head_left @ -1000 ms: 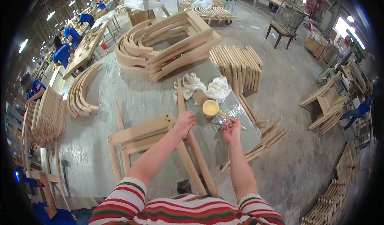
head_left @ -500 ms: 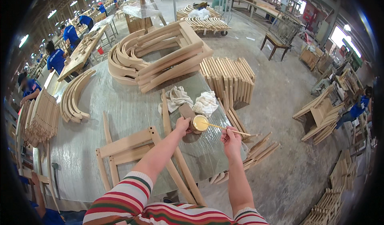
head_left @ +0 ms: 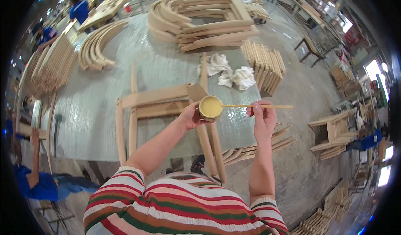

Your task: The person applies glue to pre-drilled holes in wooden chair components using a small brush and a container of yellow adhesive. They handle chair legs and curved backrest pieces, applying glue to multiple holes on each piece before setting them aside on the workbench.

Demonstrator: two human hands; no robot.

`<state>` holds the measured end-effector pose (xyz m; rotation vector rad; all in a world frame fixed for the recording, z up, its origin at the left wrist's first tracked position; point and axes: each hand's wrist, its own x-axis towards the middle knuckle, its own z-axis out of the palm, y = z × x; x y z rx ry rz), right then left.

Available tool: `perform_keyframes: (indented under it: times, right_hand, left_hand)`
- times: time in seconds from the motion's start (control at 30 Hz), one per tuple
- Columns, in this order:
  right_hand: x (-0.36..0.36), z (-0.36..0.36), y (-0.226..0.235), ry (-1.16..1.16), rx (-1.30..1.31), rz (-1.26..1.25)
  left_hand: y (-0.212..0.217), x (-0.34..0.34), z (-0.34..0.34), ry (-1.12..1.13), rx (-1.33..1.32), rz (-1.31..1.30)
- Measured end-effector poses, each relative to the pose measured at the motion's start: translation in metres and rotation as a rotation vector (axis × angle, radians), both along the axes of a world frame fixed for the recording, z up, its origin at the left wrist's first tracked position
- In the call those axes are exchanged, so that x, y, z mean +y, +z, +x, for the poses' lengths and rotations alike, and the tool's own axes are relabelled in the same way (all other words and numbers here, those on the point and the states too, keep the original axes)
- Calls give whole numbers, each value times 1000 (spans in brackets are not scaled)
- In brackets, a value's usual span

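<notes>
My left hand [head_left: 190, 117] grips a small round can of yellow glue [head_left: 210, 108], lifted above the table's near edge. My right hand [head_left: 262, 117] pinches a thin wooden stick [head_left: 258, 106] held level, its tip reaching over the can's rim. Below the can lies a wooden chair frame [head_left: 146, 105] flat on the grey table [head_left: 96, 105], with two long rails [head_left: 211, 147] running off the near edge toward me. White rags [head_left: 232, 73] lie just beyond the frame.
Curved wooden parts are stacked at the table's far side [head_left: 200, 20] and far left [head_left: 98, 47]. A bundle of short slats [head_left: 264, 66] stands at the right edge. Loose rails [head_left: 259, 145] lie on the floor. People in blue work at the left [head_left: 33, 180].
My left hand has lifted the glue can off the table and brought it toward me. My right hand has raised the stick level over the can.
</notes>
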<state>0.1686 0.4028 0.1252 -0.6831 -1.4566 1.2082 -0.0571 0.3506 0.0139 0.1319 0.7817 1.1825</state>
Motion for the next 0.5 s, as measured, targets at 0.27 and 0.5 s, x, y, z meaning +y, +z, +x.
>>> perform_keyframes:
  times: [0.27, 0.5]
  right_hand:
    - [-78, -122, 4, 195, -550, 299]
    - [-133, -194, -15, 406, -334, -36]
  left_hand:
    - [5, -148, -60, 361, 69, -105]
    - [6, -240, -107, 578, 99, -64]
